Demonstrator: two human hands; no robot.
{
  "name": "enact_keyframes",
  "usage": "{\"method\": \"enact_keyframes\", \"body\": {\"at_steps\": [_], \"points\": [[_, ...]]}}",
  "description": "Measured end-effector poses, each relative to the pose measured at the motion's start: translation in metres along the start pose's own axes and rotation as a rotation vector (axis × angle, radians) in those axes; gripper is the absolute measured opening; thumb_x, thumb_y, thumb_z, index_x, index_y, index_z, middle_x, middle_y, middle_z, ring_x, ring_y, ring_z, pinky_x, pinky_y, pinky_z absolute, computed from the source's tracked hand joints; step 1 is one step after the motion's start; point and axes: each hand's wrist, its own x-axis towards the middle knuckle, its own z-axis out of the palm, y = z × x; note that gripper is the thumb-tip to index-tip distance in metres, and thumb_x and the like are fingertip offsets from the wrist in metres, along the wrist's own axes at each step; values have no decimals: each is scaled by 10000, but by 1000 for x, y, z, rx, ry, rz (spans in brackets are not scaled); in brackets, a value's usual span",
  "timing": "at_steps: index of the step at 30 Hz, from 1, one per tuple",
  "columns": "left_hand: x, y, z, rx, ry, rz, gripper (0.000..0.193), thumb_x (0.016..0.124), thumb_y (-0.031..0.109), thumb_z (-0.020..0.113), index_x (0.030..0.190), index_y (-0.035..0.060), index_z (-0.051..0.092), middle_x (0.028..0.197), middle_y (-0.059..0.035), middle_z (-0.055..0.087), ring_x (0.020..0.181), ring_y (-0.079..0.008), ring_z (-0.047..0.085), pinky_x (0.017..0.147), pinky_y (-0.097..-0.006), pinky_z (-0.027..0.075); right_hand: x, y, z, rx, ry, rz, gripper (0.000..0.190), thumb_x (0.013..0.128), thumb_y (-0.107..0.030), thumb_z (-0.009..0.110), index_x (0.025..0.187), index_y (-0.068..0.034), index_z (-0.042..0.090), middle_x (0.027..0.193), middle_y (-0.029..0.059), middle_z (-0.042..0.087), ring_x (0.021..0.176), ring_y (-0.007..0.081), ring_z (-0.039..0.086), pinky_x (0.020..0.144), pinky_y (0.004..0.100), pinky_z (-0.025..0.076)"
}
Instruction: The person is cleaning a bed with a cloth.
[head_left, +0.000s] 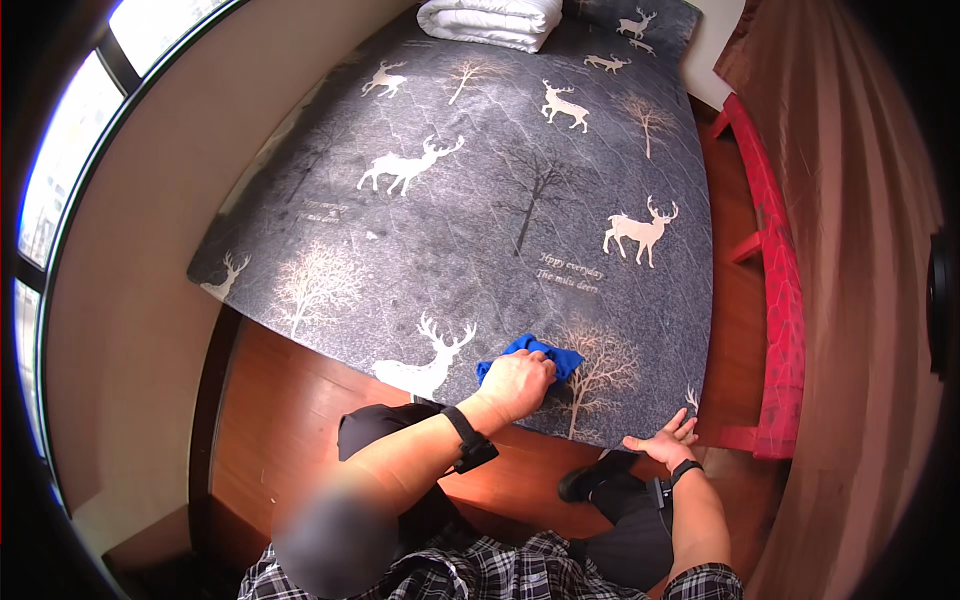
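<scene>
My left hand (521, 381) is closed on a crumpled blue cloth (564, 361), which lies on the dark grey mattress or its fitted cover (480, 285) near the front edge. Pale deer, trees and lettering are printed on this surface. To the right, my right hand (664, 442) rests at the mattress's front edge near the right corner, its fingers spread and nothing in it. Both wrists wear black bands with small devices.
A folded white quilt (491, 22) sits at the far end of the mattress. Along the right side are a red patterned padded frame (780, 322) and a brown curtain (855, 262). Windows (67, 165) and a wall (135, 225) flank the left. Reddish-brown flooring (300, 405) shows below.
</scene>
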Motion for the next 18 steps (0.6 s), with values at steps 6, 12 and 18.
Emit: {"method": "enact_keyframes", "body": {"at_steps": [6,12,18], "points": [[1,-1,2,-56,26,1,162,1003,257,707,995,112,779,998,-84,750,1017,-322,739,889,-453,612,-2,-1,-1,-5,-3,-1,1839,611,-790,973,1692,-119,-355,1787,252,-342,1653,543,-237,1350,675,32],[-2,2,-1,-40,-74,-39,270,985,344,770,1136,121,755,1095,-122,736,1054,-343,733,920,-466,610,-4,-1,-2,2,-8,-25,1840,621,-803,962,1684,-91,-360,1773,292,-345,1634,588,-233,1336,690,30],[-6,3,-7,-20,-115,-56,443,944,373,815,1302,125,733,1241,-117,696,1194,-344,673,1004,-453,589,-5,-3,-1,-13,-4,-9,1832,622,-806,959,1689,-113,-360,1779,268,-348,1650,550,-236,1342,684,32]]}}
